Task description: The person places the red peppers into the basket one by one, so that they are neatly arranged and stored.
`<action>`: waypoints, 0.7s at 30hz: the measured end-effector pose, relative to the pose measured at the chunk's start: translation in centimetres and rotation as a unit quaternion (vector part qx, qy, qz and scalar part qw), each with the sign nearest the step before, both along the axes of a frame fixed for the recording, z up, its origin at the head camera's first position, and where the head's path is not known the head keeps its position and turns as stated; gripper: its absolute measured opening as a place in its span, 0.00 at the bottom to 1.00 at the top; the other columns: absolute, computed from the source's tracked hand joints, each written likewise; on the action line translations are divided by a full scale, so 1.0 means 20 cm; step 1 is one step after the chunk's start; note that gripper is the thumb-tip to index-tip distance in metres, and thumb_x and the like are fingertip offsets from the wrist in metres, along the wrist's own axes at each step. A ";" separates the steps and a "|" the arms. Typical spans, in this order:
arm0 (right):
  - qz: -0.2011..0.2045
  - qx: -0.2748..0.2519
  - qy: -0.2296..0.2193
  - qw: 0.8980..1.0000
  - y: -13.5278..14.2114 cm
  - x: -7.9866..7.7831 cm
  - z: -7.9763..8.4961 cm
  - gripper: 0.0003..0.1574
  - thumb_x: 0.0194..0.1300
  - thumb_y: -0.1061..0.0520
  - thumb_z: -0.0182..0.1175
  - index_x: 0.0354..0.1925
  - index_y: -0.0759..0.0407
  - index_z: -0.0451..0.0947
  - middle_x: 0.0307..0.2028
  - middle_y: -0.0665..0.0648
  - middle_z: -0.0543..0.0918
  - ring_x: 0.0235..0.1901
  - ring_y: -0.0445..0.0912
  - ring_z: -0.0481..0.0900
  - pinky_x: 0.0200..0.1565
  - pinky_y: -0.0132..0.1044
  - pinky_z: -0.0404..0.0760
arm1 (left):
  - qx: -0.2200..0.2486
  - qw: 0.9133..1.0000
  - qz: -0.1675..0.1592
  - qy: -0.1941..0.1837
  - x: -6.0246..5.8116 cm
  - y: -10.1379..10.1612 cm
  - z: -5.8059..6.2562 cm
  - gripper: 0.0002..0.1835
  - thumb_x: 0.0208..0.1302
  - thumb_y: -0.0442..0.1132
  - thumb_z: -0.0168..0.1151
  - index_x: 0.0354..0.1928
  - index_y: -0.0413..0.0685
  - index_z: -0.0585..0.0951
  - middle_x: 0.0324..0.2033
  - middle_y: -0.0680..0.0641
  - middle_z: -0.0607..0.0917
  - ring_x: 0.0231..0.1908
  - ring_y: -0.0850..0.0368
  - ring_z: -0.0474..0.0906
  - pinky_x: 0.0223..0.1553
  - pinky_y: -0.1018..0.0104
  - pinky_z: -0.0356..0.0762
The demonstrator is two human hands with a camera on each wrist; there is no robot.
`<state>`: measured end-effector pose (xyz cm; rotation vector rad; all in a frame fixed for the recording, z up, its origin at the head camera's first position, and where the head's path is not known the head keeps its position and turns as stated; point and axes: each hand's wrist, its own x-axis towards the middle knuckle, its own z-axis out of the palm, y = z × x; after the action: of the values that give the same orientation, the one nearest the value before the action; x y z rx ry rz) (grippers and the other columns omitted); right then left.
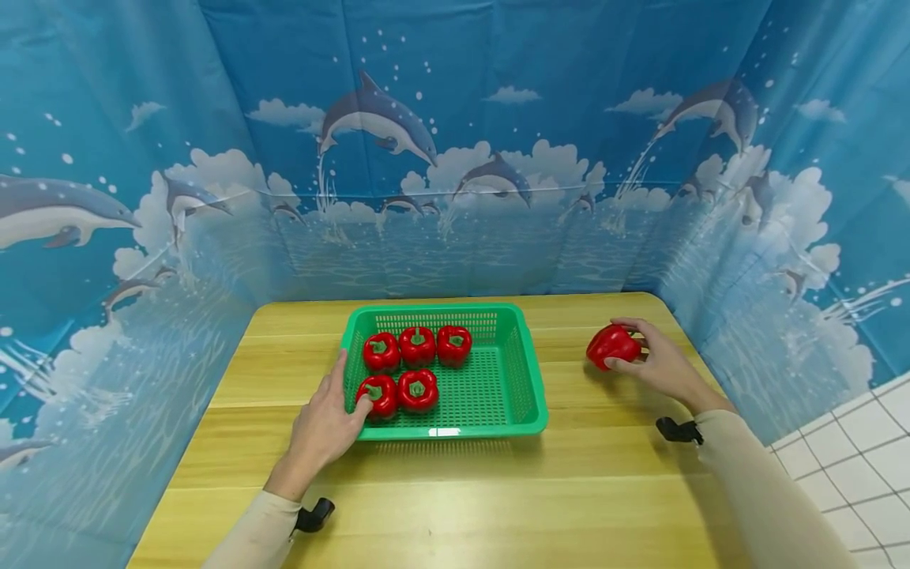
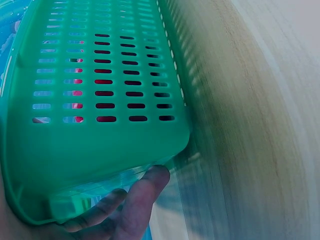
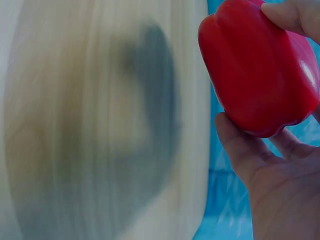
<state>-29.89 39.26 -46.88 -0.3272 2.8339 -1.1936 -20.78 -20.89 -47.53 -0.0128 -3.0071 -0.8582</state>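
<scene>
A green plastic basket [image 1: 526, 379] stands on the wooden table, holding red bell peppers: three in a back row, such as the middle one [image 1: 417, 346], and two in front, one of them here [image 1: 418, 391]. My left hand [image 1: 323, 419] grips the basket's left end, thumb over the rim near the front-left pepper. In the left wrist view its fingers [image 2: 142, 195] lie along the outer wall. To the right of the basket, my right hand [image 1: 661, 363] holds another red bell pepper [image 3: 260, 70] between thumb and fingers, tilted on its side, raised off the table with a shadow below.
The light wooden table [image 1: 441, 506] carries the basket near its back edge. Blue curtains [image 1: 455, 253] printed with dolphins hang behind and at both sides. White tiles [image 1: 853, 466] show at the lower right. Each wrist wears a small black device, like the right one [image 1: 678, 431].
</scene>
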 end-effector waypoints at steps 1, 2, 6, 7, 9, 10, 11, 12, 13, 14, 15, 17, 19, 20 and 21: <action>0.004 -0.004 0.000 1.000 -0.02 0.00 0.01 0.53 0.80 0.47 0.77 0.89 0.61 0.64 0.83 0.74 0.72 0.71 0.74 0.83 0.51 0.25 0.87 | 0.001 1.000 0.000 0.000 0.00 0.00 0.00 0.53 0.84 0.57 0.61 0.98 0.53 0.45 0.84 0.28 0.74 0.43 0.32 0.92 0.39 0.41 0.89; 0.008 -0.004 0.002 1.000 -0.03 0.00 0.02 0.53 0.80 0.48 0.78 0.89 0.60 0.64 0.82 0.73 0.73 0.71 0.73 0.83 0.52 0.26 0.88 | 0.001 1.000 0.000 0.000 0.00 0.00 0.00 0.53 0.84 0.57 0.61 0.98 0.53 0.45 0.84 0.28 0.74 0.44 0.31 0.92 0.40 0.39 0.90; 0.023 0.001 0.017 1.000 -0.08 0.01 0.06 0.52 0.80 0.50 0.78 0.89 0.59 0.65 0.79 0.72 0.77 0.71 0.73 0.84 0.58 0.37 0.92 | 0.001 1.000 0.002 0.004 0.00 0.00 0.00 0.53 0.84 0.56 0.61 0.98 0.53 0.45 0.84 0.28 0.74 0.46 0.28 0.92 0.42 0.36 0.90; 0.026 0.003 0.022 0.999 -0.09 0.01 0.07 0.52 0.79 0.50 0.78 0.89 0.58 0.65 0.79 0.72 0.77 0.71 0.72 0.84 0.59 0.39 0.92 | 0.000 1.000 0.002 0.004 0.00 0.00 0.00 0.53 0.84 0.56 0.61 0.98 0.53 0.45 0.84 0.29 0.74 0.47 0.28 0.92 0.42 0.36 0.91; 0.033 0.006 0.031 0.999 -0.12 0.01 0.08 0.52 0.79 0.51 0.79 0.89 0.57 0.66 0.79 0.71 0.78 0.72 0.71 0.84 0.62 0.39 0.91 | 0.000 1.000 0.003 0.004 0.00 0.00 0.00 0.53 0.84 0.56 0.61 0.98 0.53 0.45 0.84 0.29 0.75 0.45 0.29 0.92 0.41 0.37 0.90; 0.036 0.007 0.035 0.999 -0.13 0.01 0.09 0.52 0.79 0.51 0.79 0.89 0.57 0.66 0.80 0.70 0.78 0.72 0.71 0.84 0.62 0.36 0.90 | 0.000 1.000 0.003 0.003 0.00 0.00 0.00 0.53 0.84 0.56 0.62 0.98 0.53 0.45 0.84 0.29 0.75 0.44 0.30 0.92 0.40 0.38 0.90; 0.039 0.007 0.038 0.999 -0.14 0.01 0.10 0.52 0.78 0.51 0.79 0.88 0.56 0.67 0.80 0.69 0.77 0.72 0.70 0.84 0.63 0.32 0.88 | 0.000 1.000 0.003 0.003 0.00 0.00 0.00 0.53 0.84 0.56 0.62 0.98 0.53 0.45 0.84 0.29 0.75 0.44 0.30 0.92 0.39 0.40 0.89; 0.042 0.007 0.042 0.998 -0.15 0.02 0.11 0.52 0.78 0.51 0.80 0.88 0.56 0.67 0.81 0.69 0.77 0.72 0.69 0.84 0.63 0.27 0.86 | 0.000 1.000 0.003 0.002 0.00 0.00 0.00 0.53 0.84 0.56 0.62 0.98 0.53 0.45 0.84 0.28 0.75 0.43 0.31 0.92 0.38 0.41 0.89; 0.045 0.007 0.047 0.998 -0.16 0.02 0.11 0.52 0.78 0.51 0.80 0.89 0.55 0.67 0.81 0.68 0.77 0.71 0.68 0.84 0.62 0.22 0.82 | 0.000 1.000 0.003 0.002 0.00 0.00 0.00 0.53 0.84 0.56 0.62 0.98 0.53 0.45 0.84 0.28 0.75 0.43 0.31 0.92 0.38 0.41 0.88; 0.049 0.004 0.051 0.998 -0.17 0.02 0.12 0.53 0.77 0.52 0.80 0.89 0.55 0.67 0.81 0.68 0.77 0.72 0.67 0.84 0.61 0.19 0.80 | 0.000 1.000 0.002 0.002 0.00 0.00 0.00 0.53 0.84 0.56 0.62 0.98 0.53 0.45 0.83 0.28 0.75 0.43 0.32 0.92 0.38 0.42 0.88; 0.053 0.001 0.054 0.997 -0.18 0.02 0.13 0.53 0.77 0.52 0.81 0.89 0.56 0.67 0.81 0.67 0.77 0.72 0.66 0.84 0.61 0.16 0.78 | 0.000 1.000 0.002 0.001 0.00 0.00 0.01 0.53 0.84 0.56 0.62 0.98 0.53 0.45 0.83 0.28 0.75 0.43 0.31 0.92 0.38 0.42 0.88; 0.059 -0.003 0.062 0.996 -0.20 0.02 0.14 0.54 0.76 0.54 0.81 0.89 0.55 0.67 0.81 0.67 0.77 0.71 0.64 0.83 0.61 0.13 0.75 | 0.000 1.000 0.002 0.002 0.00 0.00 0.00 0.53 0.84 0.56 0.62 0.98 0.52 0.45 0.83 0.28 0.75 0.44 0.31 0.92 0.39 0.41 0.88; 0.064 -0.004 0.070 0.995 -0.23 0.02 0.16 0.55 0.75 0.54 0.82 0.90 0.55 0.67 0.81 0.66 0.77 0.70 0.63 0.83 0.61 0.12 0.74 | 0.001 1.000 0.001 0.003 0.01 0.00 0.00 0.53 0.85 0.55 0.62 0.98 0.52 0.45 0.84 0.28 0.75 0.46 0.29 0.92 0.40 0.40 0.89; 0.067 -0.004 0.074 0.995 -0.24 0.02 0.17 0.55 0.75 0.55 0.82 0.90 0.54 0.66 0.81 0.65 0.76 0.69 0.61 0.83 0.61 0.11 0.74 | 0.001 1.000 0.001 0.002 0.01 0.00 0.00 0.53 0.85 0.55 0.62 0.98 0.52 0.45 0.84 0.28 0.75 0.45 0.30 0.92 0.38 0.41 0.88; 0.069 -0.003 0.079 0.995 -0.25 0.02 0.17 0.56 0.75 0.55 0.82 0.90 0.55 0.67 0.82 0.65 0.76 0.68 0.60 0.83 0.61 0.11 0.74 | 0.002 1.000 0.001 0.001 0.01 0.00 0.01 0.53 0.85 0.55 0.62 0.98 0.52 0.45 0.84 0.28 0.75 0.44 0.31 0.92 0.37 0.44 0.87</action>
<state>-29.46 34.30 -43.42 -0.6324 2.8815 -1.2004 -20.66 -20.80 -47.42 -0.0101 -3.0028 -0.8635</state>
